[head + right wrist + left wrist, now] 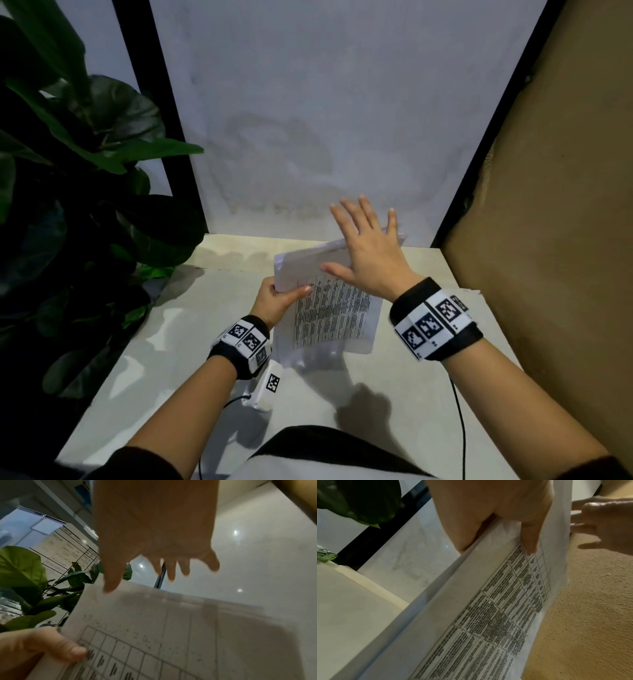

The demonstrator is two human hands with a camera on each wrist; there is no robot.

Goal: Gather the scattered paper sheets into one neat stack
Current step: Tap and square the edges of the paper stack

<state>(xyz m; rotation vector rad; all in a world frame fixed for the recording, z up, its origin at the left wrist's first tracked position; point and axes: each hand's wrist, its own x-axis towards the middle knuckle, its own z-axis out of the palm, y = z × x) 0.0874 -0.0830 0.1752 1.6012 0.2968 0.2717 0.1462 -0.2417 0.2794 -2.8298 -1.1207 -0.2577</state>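
Pinching the paper sheets (329,305) at their left edge, the left hand (274,301) holds them above the worktop (144,342); the right hand (370,250) hovers over them, fingers (352,212) spread.

From my right wrist camera I see my right hand (154,531) spread flat, fingers straight, just above the top edge of the paper sheets (171,635). The top page carries a printed grid, blurred. At lower left my left hand (39,646) pinches the stack's edge, thumb on the print. A leafy plant (22,568) stands behind, before a whiteboard (67,550).
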